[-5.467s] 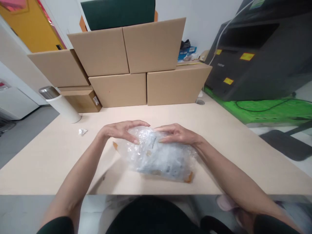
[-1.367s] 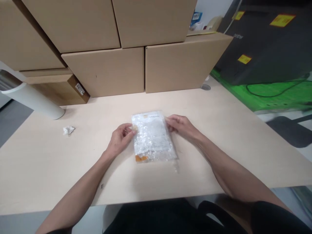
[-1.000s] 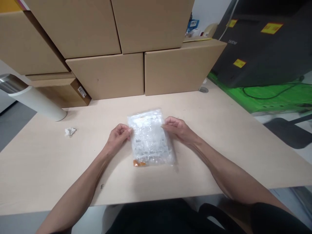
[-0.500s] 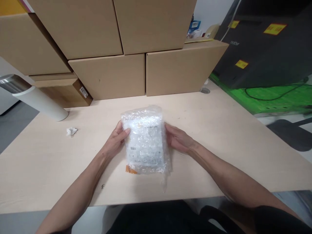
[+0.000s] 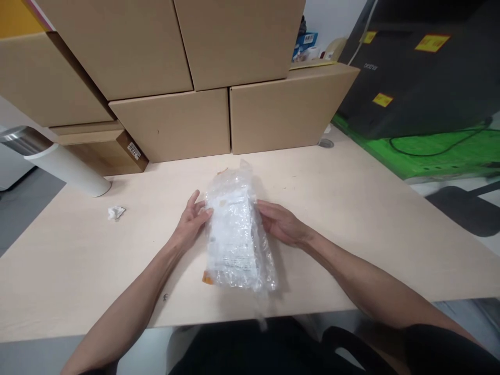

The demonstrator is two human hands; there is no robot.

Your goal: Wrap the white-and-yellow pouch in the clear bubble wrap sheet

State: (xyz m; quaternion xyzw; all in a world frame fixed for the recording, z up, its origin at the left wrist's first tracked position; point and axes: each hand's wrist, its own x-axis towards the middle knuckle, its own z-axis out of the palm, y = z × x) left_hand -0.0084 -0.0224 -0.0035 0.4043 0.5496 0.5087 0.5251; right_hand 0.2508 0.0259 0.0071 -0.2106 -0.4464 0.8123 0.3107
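A bubble-wrapped package (image 5: 231,234) is tilted in front of me above the wooden table. Through the clear wrap shows a white printed face, and a bit of orange (image 5: 207,277) sticks out at the lower left corner. My left hand (image 5: 192,221) grips its left edge, the thumb on the front face and the index finger lifted away. On the opposite side my right hand (image 5: 283,223) holds the right edge, its fingertips partly hidden by the wrap. A loose strip of clear plastic (image 5: 260,312) hangs from the bottom.
Cardboard boxes (image 5: 172,127) are stacked along the back of the table (image 5: 344,208). A white bottle (image 5: 72,169) with a steel cap stands at the left, near a crumpled tissue (image 5: 116,212). A black machine (image 5: 414,88) rests on a green surface (image 5: 429,156) at the right.
The package has turned so that its right side edge shows more and its face leans left. My left index finger has lifted off, and my right hand has shifted slightly left.
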